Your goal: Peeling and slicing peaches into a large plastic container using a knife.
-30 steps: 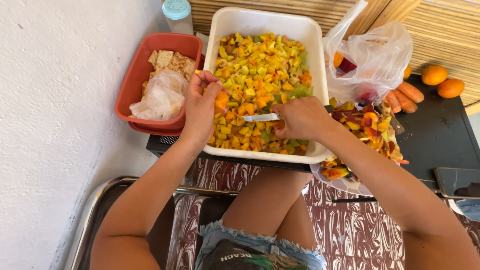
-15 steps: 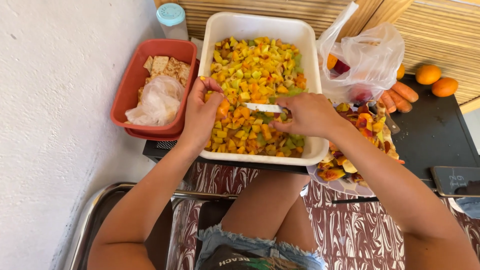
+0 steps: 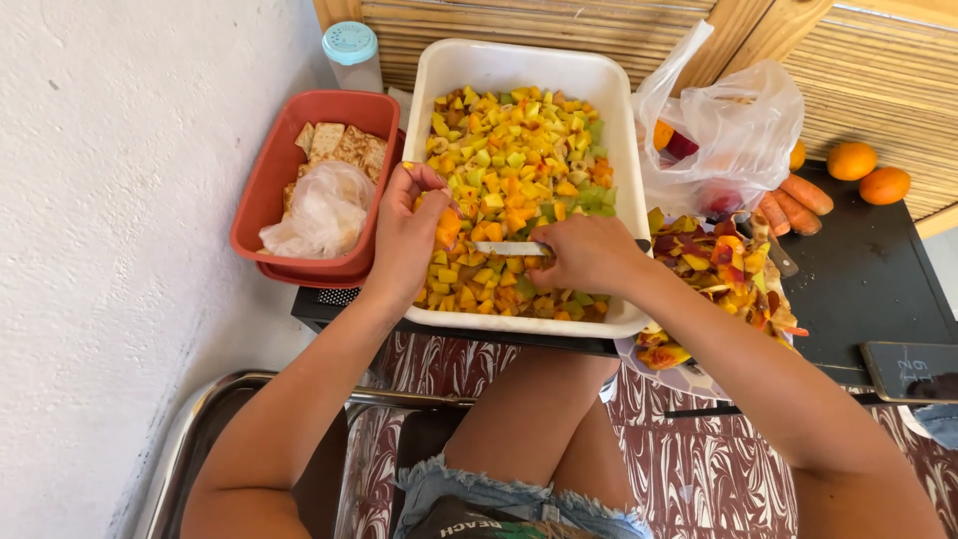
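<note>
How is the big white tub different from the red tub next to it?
The white rectangular plastic tub is bigger than the red rectangular plastic tub. The white tub is full of diced yellow, orange and green fruit; the red tub holds crackers and a crumpled clear bag. Both are open and lidless.

This looks like a simple home or outdoor food-preparation corner, not a fitted kitchen. A rough white plastered wall (image 3: 120, 200) stands on one side and a slatted bamboo screen (image 3: 559, 25) behind. A white tub (image 3: 439, 90) of diced fruit, a heap of peelings (image 3: 718, 274), carrots (image 3: 798, 200) and 2 oranges (image 3: 866, 172) crowd a low black surface (image 3: 868, 269).
</note>
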